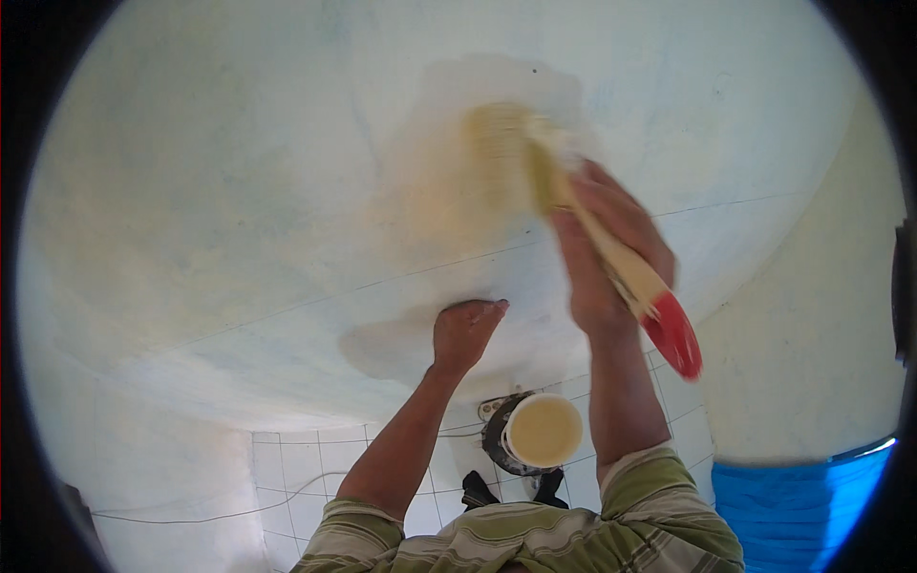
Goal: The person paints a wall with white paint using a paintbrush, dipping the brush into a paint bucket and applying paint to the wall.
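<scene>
Our green-striped shirt [458, 544] lies below our right grip [630, 220], which encircles a red-ended wooden brush [626, 265]; leftward, one yellowish patch [489, 158] looks coated, most pale wall [239, 143] seemingly remaining. Our left grip's [465, 334] closure is unclear.

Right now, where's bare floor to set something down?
Left: tiled floor between the front wall's base, the thin cable and the left forearm. Right: a narrower tiled strip between the right forearm and the right wall. Crowded in the middle: bucket, socket strip and feet bunch together.
</scene>
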Demonstrator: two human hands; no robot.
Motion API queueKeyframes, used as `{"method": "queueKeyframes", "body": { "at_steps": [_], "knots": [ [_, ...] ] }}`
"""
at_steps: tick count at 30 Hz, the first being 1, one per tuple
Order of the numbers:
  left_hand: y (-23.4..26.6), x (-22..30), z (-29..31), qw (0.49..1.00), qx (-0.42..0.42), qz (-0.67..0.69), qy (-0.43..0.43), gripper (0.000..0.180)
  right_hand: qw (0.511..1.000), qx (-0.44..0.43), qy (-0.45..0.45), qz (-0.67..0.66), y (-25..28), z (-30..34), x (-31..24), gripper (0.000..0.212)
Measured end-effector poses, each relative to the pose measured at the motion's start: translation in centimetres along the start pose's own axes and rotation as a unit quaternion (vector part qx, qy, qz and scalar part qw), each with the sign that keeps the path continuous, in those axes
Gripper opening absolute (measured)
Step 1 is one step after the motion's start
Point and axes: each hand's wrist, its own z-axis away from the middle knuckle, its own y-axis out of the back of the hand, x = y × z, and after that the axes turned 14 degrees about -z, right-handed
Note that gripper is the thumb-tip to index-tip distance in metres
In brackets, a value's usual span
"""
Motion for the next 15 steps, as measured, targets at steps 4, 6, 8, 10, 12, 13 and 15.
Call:
{"method": "queueKeyframes", "body": {
  "at_steps": [4, 6, 8, 10, 12, 13, 15],
  "knots": [
    [-0.2, 0.7, 0.0, 0.999, -0.026, 0.019, 0.003, 0.032, 0.992, 0.07, 0.053, 0.089, 2.9, 0.2, -0.7, 0.023],
    [-0.6, 0.6, 0.0, 0.999, -0.034, 0.007, -0.007, 0.031, 0.986, 0.102, 0.066, 0.111, 2.6, 0.5, -0.6, 0.022],
    [-1.6, -0.5, -0.1, 0.996, 0.048, 0.052, -0.059, 0.036, 0.963, 0.014, 0.124, 0.238, 0.1, 1.3, 0.4, 0.025],
    [-4.1, -3.2, -0.6, 0.984, 0.135, 0.111, -0.028, 0.035, 0.98, -0.056, 0.114, 0.155, -4.1, 3.0, 0.0, 0.031],
    [-4.7, -3.9, -0.5, 0.962, 0.216, 0.169, 0.005, 0.033, 0.992, -0.095, 0.078, 0.001, -7.5, 3.5, -2.0, 0.019],
    [-4.3, -3.8, -0.4, 0.968, 0.208, 0.144, -0.002, 0.033, 0.989, -0.087, 0.066, -0.101, -9.2, 3.9, -2.6, 0.021],
    [-4.0, -1.8, -0.4, 0.979, 0.174, 0.106, -0.028, 0.032, 0.987, -0.112, 0.073, -0.088, -8.9, 4.2, -2.1, 0.023]
  ]
}}
